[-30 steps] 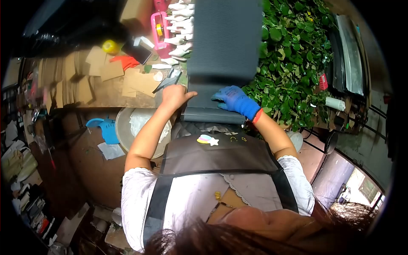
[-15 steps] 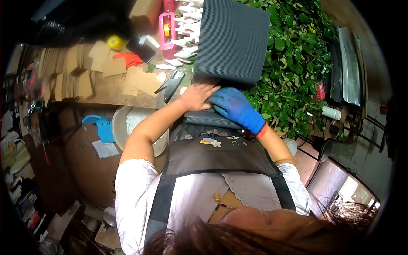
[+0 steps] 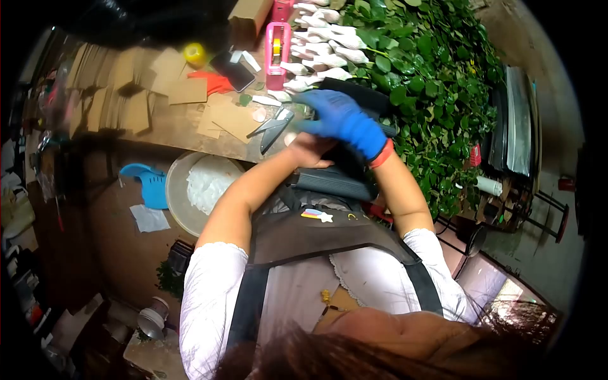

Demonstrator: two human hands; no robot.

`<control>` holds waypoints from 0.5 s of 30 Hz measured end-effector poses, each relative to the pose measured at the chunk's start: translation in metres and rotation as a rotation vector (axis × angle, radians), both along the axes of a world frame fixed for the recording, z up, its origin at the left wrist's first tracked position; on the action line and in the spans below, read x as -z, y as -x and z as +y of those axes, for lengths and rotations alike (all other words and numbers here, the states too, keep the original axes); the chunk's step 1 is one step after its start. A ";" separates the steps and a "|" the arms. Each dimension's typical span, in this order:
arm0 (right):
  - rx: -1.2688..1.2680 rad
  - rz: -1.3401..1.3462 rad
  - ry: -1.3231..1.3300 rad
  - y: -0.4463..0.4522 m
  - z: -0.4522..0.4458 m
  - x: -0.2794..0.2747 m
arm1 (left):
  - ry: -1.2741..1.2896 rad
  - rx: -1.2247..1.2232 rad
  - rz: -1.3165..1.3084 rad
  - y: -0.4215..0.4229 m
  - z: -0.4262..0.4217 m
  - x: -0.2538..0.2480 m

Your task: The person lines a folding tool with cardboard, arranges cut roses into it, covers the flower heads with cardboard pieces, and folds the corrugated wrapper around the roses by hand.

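Note:
A black corrugated sheet (image 3: pixel 335 182) lies at the table edge against my apron, folded or rolled. Another dark part (image 3: pixel 361 95) shows beyond my gloved hand; whether the two join is hidden. My bare left hand (image 3: pixel 309 151) is closed at the sheet, thumb towards me, its fingers partly covered. Above it is my right hand (image 3: pixel 347 121) in a blue glove with a red cuff, its fingertips blurred and pointing left. Beyond my hands lie several flower buds in white mesh sleeves (image 3: pixel 326 47), beside leafy green stems (image 3: pixel 437 95).
Left of my hands lie a black-handled cutting tool (image 3: pixel 276 130), brown cardboard pieces (image 3: pixel 231 120), a phone (image 3: pixel 234 71) and a pink tape dispenser (image 3: pixel 277 57). A round tub (image 3: pixel 177 190) with white material and a blue plastic stool (image 3: pixel 152 187) stand below the table's left side.
The large corrugated panel that stood up over the buds has come down, uncovering them. My gloved hand has risen up and left over my bare hand. The view has shifted slightly.

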State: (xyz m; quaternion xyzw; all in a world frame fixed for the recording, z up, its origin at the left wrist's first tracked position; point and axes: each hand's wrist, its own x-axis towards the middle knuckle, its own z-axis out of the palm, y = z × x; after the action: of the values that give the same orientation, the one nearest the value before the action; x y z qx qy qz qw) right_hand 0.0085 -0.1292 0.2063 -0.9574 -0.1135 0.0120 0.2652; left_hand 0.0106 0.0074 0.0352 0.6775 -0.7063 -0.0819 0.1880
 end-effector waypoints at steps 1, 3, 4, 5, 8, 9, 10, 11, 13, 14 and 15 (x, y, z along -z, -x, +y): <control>0.013 -0.077 -0.075 -0.007 0.028 0.003 | -0.217 -0.016 0.052 0.000 0.001 -0.030; -0.036 0.023 -0.132 -0.031 0.078 0.022 | -0.046 0.015 0.347 0.009 -0.006 0.024; -0.080 0.081 0.059 -0.046 0.097 0.034 | 0.007 0.046 0.455 0.008 -0.008 0.022; -0.037 0.087 0.143 -0.060 0.117 0.054 | 0.076 -0.033 0.167 0.007 -0.006 0.020; 0.058 0.133 0.367 -0.087 0.160 0.115 | 0.181 -0.094 0.027 0.003 0.004 -0.005; 0.056 0.171 0.428 -0.093 0.168 0.128 | 0.154 -0.091 0.016 0.004 0.003 -0.011; 0.056 0.213 0.489 -0.096 0.172 0.127 | 0.154 -0.077 0.021 0.002 0.003 -0.010; 0.086 0.234 0.429 -0.098 0.172 0.125 | 0.155 -0.063 0.027 0.001 0.003 -0.009; 0.139 0.279 0.317 -0.098 0.162 0.122 | 0.188 -0.066 0.030 0.000 0.003 -0.003; 0.198 0.166 0.201 -0.099 0.155 0.121 | 0.202 -0.066 0.035 0.002 0.001 0.000; 0.155 0.093 0.097 -0.094 0.145 0.120 | 0.203 -0.069 0.070 0.004 -0.002 0.005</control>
State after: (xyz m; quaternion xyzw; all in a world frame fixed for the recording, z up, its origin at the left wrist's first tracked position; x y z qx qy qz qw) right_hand 0.1024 0.0153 0.0864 -0.9734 -0.0258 0.0415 0.2236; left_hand 0.0068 0.0054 0.0300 0.6756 -0.6803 -0.0272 0.2828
